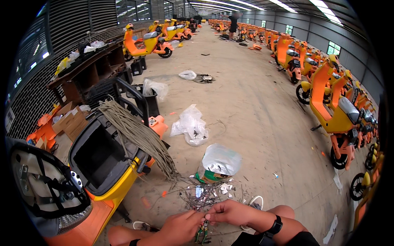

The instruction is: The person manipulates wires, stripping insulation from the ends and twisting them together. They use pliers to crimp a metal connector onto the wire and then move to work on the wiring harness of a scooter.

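Note:
My left hand (180,227) and my right hand (233,213) meet low in front of me, between my knees. Both are closed, thumbs and fingertips pinched close together. What they pinch is too small to make out. Just below the fingertips is a pair of pliers (202,233) with green handles; whether a hand touches it I cannot tell. Beyond my hands, a heap of thin dark wire scraps (201,197) lies on the floor with white bits among it. Behind the heap stands a green box (211,176) with a clear plastic bag (223,158) in it.
Close on my left stands a yellow and orange scooter (119,184) with its seat compartment open. A bundle of grey-green cords (137,135) drapes over it. Another plastic bag (191,125) lies ahead. Rows of scooters (334,110) line the right side. A person (233,24) stands far off.

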Demonstrator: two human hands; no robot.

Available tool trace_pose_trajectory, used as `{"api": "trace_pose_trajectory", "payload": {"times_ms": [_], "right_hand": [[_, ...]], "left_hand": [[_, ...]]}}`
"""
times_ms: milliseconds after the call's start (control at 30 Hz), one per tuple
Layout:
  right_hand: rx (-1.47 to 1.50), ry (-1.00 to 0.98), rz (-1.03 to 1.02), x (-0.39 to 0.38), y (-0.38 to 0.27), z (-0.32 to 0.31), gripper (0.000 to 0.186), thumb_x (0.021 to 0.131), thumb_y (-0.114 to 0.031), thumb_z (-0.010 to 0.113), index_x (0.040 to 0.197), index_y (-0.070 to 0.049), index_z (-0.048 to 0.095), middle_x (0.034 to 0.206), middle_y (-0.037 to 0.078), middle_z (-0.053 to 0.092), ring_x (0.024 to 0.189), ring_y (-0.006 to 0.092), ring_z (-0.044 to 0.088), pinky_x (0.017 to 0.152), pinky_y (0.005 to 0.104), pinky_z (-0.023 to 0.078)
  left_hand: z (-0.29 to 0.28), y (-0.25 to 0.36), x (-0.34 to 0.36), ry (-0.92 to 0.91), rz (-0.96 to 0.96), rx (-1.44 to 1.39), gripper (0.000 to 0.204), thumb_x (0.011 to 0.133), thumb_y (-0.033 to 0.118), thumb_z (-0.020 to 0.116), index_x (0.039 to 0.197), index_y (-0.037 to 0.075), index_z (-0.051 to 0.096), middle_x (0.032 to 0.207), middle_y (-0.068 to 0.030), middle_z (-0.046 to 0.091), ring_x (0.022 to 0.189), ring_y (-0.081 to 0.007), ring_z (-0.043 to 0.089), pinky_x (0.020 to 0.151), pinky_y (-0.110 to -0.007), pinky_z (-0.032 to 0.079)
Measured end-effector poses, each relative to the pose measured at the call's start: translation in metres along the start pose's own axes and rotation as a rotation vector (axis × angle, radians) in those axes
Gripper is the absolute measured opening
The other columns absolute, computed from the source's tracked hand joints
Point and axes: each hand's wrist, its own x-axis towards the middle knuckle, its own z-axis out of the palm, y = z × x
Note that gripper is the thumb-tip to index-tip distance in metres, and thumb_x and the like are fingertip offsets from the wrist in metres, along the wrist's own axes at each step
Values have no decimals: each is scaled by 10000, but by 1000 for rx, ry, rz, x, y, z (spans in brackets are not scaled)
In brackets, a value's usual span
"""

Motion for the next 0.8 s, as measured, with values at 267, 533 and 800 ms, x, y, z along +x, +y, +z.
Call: {"api": "trace_pose_trajectory", "payload": {"times_ms": [267,533,800], "right_hand": [[-749,346,-534,-2,-5,7,329,844,-280,699,1091,-76,626,1026,80,638,946,238,607,836,324,461],[-1125,258,-967,-8,-6,2,298,793,-190,718,1061,-101,623,1065,44,607,1028,209,576,847,349,443],[-1063,262,-996,-10,-7,2,207,794,-136,713,984,-103,636,968,27,627,942,200,607,812,319,462]], "left_hand": [[-11,13,5,-53,-462,-348,127,892,156,617,934,43,656,758,-53,634,619,-112,593,564,-273,479],[-2,-14,4,-229,-690,-1096,147,917,123,539,914,-1,619,673,6,534,557,-69,470,496,-213,372],[-5,-15,2,-404,-826,-1516,130,916,107,538,919,-12,591,677,-2,485,542,-67,404,478,-207,318]]}}
